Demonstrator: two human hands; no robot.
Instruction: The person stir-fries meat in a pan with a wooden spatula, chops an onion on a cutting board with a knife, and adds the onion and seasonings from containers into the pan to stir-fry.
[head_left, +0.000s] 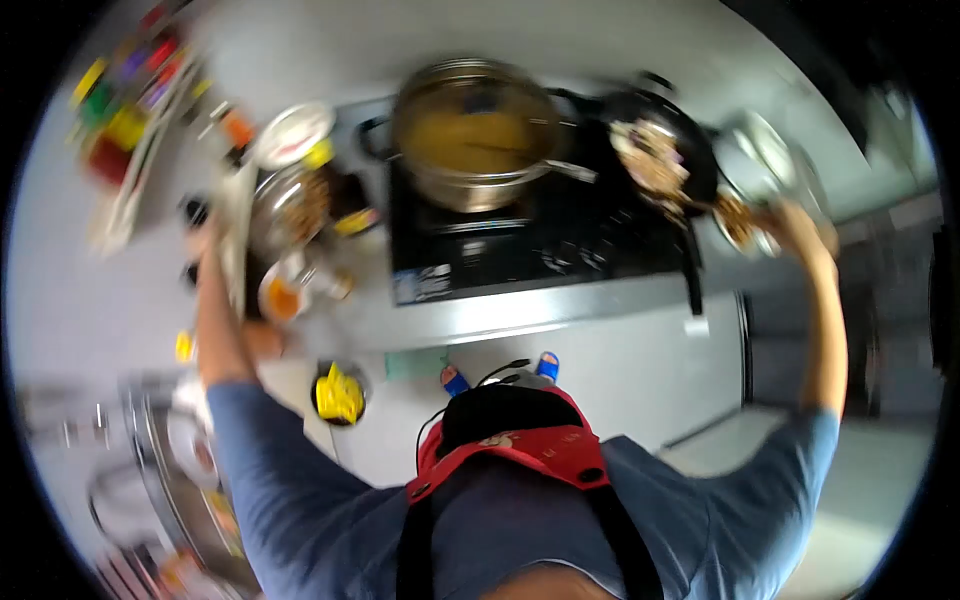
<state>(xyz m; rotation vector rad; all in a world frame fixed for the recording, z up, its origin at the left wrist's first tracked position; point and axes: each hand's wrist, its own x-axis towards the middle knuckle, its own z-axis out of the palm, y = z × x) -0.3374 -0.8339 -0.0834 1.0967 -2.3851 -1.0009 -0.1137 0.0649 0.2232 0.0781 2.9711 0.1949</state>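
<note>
- Spoon loaded with brown cooked food, held between the black frying pan and the steel bowl, just over the bowl's near rim.
- Right hand closed around the spoon's handle, arm stretched out to the right of the stove.
- Frying pan on the right side of the black cooktop, with a heap of the same food in it.
- Large steel pot of yellow liquid just left of the pan, on the cooktop's rear.
- Left hand reaching out to the counter left of the stove, beside a long pale board; grip blurred, cannot tell whether open or closed.
- Near that hand: a steel container of brownish food, a small cup of orange sauce, a white lid.
- Coloured bottles farther left.
</note>
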